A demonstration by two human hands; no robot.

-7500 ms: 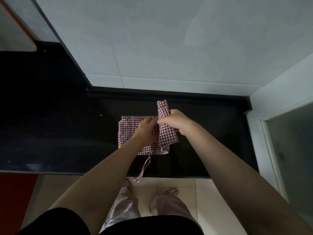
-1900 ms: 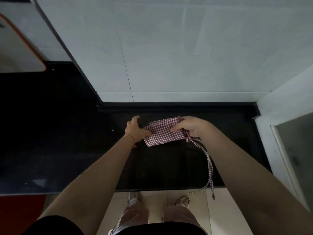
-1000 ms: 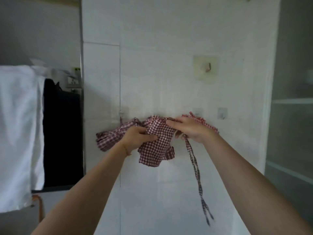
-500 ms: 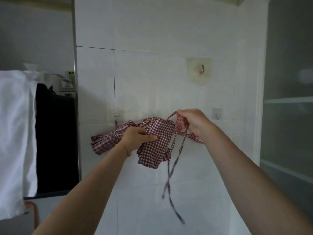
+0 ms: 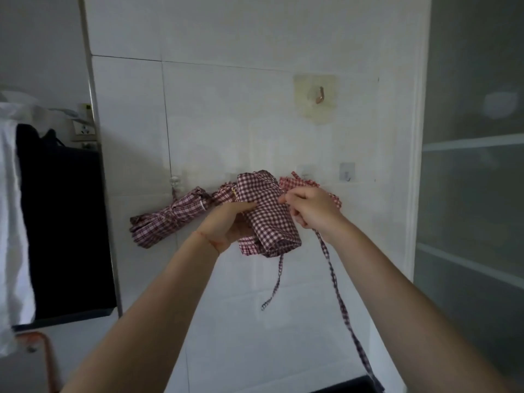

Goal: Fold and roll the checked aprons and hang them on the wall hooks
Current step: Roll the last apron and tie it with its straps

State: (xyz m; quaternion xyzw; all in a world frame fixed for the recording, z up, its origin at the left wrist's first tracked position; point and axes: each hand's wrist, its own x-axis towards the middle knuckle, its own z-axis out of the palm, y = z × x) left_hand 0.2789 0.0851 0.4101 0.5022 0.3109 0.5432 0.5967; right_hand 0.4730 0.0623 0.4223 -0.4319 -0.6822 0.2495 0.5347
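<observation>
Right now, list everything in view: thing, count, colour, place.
rolled apron: one, dark red check, held up before the wall, ties dangling
hung aprons: two, red check; one on the left hook, one behind the right hand
small wall hooks: three, clear or grey; left, middle partly hidden, right bare
upper hook: one, coppery, on a yellowed pad
tiled wall: white
white cloth: one, far left
wall socket: one, left
hands: left grips the roll; right pinches a tie
</observation>
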